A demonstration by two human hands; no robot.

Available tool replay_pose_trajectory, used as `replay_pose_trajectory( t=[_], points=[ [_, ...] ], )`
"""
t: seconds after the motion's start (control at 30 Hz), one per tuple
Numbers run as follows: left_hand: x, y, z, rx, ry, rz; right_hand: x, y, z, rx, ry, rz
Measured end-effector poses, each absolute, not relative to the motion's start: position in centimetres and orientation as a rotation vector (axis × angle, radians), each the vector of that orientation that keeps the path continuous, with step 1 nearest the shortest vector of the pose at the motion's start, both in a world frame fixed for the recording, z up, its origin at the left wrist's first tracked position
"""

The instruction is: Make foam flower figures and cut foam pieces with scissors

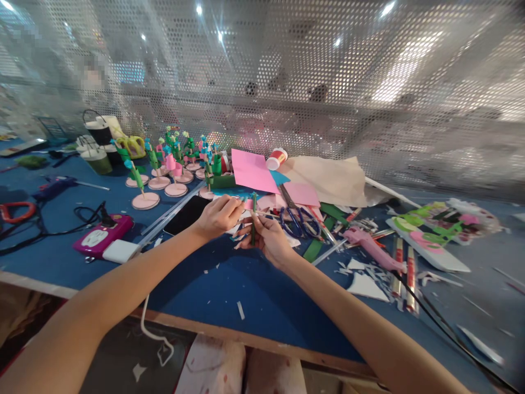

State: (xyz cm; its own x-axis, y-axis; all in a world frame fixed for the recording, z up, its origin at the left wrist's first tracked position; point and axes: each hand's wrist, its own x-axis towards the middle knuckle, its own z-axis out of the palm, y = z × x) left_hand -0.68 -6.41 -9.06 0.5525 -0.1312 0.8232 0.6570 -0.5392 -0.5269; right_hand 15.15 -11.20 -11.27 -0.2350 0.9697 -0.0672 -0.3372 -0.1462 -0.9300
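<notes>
**Partway through the paper flowers: several stand finished, 1 stem is in my fingers**

Already a good batch looks done. On the blue table point(262, 295) behind my hands stand the finished flowers point(168, 164), each a wrapped stick rising from a round pink base, green and blue and pink bits curled along the stems. I count at least 7, though the ones at the back crowd together and I cannot tell the exact number.

My right hand point(268, 238) is pinched closed on a thin green stick point(254, 219), held roughly upright just above the table. My left hand point(219, 214) is closed too, its fingertips up against the top of that stick where a small pink scrap point(248, 204) sits; whether it grips the scrap or only presses it I cannot tell. The 2 hands are close together, nearly touching.

This stem, as I judge it, is early: it shows no leaves and no base yet. Plenty of material lies ready for more. A pink sheet point(251, 169) leans just behind my hands, the blue-handled scissors point(297, 219) lie just to the right, and a pink glue gun point(371, 249) rests farther right among white offcuts. Green strips point(315, 247) lie beside the scissors.
</notes>
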Motion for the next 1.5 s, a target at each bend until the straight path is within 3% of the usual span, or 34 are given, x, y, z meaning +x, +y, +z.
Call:
replay_pose_trajectory(
  t=[0.4,0.87,1.23,1.5],
  points=[
    [-1.1,-5.5,-10.0,-2.074,-0.631,-1.159,15.2,-11.6,-10.8,-0.867,-1.081,1.556],
    [-0.7,-4.9,-10.5,-2.510,-0.620,-1.194,15.3,-11.4,-10.5,-0.939,-1.149,1.237],
    [0.4,-6.2,-10.9,-2.826,-1.180,-2.032,16.0,-11.4,-11.2,-0.983,-1.207,1.128],
    [1.9,-7.4,-10.9,-2.709,-1.472,-2.223,15.6,-11.6,-12.3,-1.064,-1.319,1.034]
  ],
)
